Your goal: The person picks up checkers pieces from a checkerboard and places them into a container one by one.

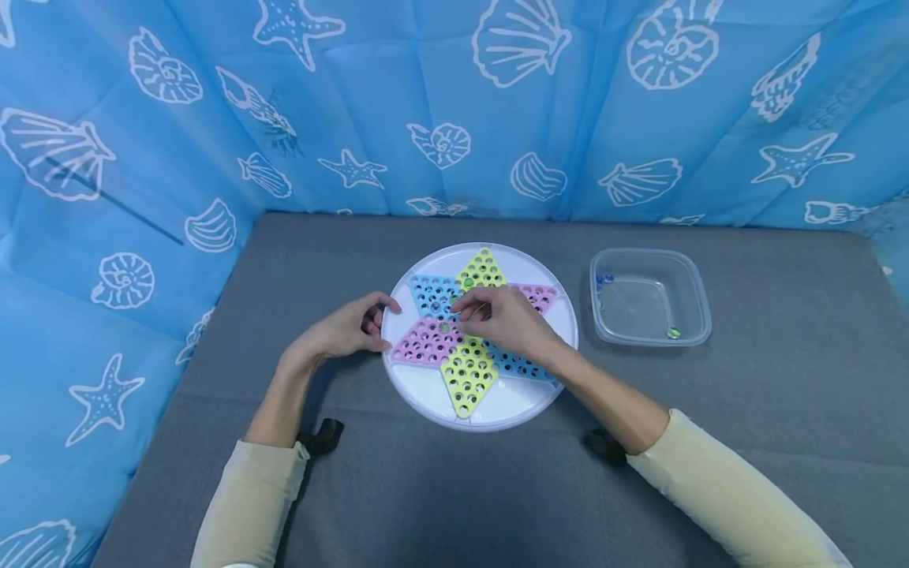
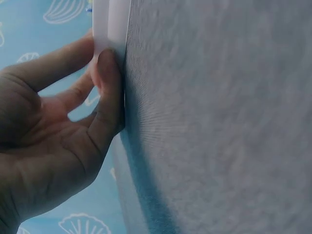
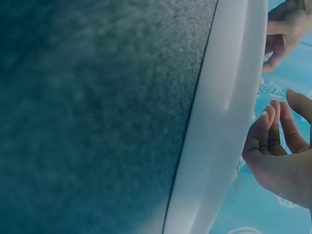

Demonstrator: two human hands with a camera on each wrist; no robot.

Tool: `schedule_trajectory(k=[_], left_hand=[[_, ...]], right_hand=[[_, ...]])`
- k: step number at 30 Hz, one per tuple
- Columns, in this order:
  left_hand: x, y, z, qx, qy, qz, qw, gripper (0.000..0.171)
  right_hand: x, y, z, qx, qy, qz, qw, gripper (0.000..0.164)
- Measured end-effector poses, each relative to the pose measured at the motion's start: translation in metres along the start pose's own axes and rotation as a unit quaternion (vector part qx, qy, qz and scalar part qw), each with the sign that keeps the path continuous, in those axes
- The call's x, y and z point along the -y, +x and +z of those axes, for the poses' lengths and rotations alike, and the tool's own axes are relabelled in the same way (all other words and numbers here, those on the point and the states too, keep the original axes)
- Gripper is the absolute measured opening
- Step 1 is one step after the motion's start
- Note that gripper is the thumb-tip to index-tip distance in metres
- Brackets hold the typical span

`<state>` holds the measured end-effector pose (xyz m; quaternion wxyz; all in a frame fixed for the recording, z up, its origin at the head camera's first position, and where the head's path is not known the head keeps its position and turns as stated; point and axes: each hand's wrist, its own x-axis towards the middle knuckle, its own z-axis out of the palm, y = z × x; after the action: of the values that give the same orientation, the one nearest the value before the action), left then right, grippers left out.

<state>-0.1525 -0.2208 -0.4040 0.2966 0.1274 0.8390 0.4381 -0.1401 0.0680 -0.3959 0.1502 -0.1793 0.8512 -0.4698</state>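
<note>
A round white Chinese checkers board (image 1: pixel 521 402) with a yellow, pink and blue star lies on the grey table. My left hand (image 1: pixel 349 325) grips its left rim; the left wrist view shows the fingertips (image 2: pixel 108 61) right at the white edge. Over the star's middle, my right hand (image 1: pixel 507 319) has bent fingers, thumb and fingertips apart, with nothing visible between them in the right wrist view. A marble (image 1: pixel 443 326) sits on the pink section close to those fingertips. Another marble (image 1: pixel 435 307) is on the blue section, and a green marble (image 1: pixel 469 282) on the yellow one.
Right of the board stands a clear plastic container (image 1: pixel 649 341). It has a green marble (image 1: pixel 674 333) near its front right corner and small blue marbles (image 1: pixel 604 278) at its left side. Blue shell-print cloth (image 1: pixel 383 87) hangs behind and left of the table.
</note>
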Motion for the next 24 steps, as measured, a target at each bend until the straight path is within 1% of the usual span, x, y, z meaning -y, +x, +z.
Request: schedule_trajectory(k=[4,9,13,17,24], left_hand=[[0.002,0.0,-0.001,0.01,0.006,-0.007,0.9999,0.055],[0.006,0.001,-0.002,0.005,-0.002,0.0,1.0,0.054],[0.009,0.001,-0.003,-0.001,-0.013,0.009,0.9999,0.053],[0.007,0.001,-0.004,-0.001,-0.024,0.001,0.9997,0.052],[0.008,0.001,-0.004,0.006,-0.033,-0.008,0.9994,0.05]], right_hand=[[0.0,0.004,0.004,0.006,-0.014,0.011,1.0,0.023],[0.0,0.008,0.008,0.012,-0.034,0.02,0.999,0.026],[0.002,0.011,0.011,0.019,-0.069,0.021,0.997,0.026],[0.005,0.014,0.013,0.025,-0.102,0.028,0.994,0.028],[0.008,0.018,0.019,0.012,-0.139,0.047,0.989,0.025]])
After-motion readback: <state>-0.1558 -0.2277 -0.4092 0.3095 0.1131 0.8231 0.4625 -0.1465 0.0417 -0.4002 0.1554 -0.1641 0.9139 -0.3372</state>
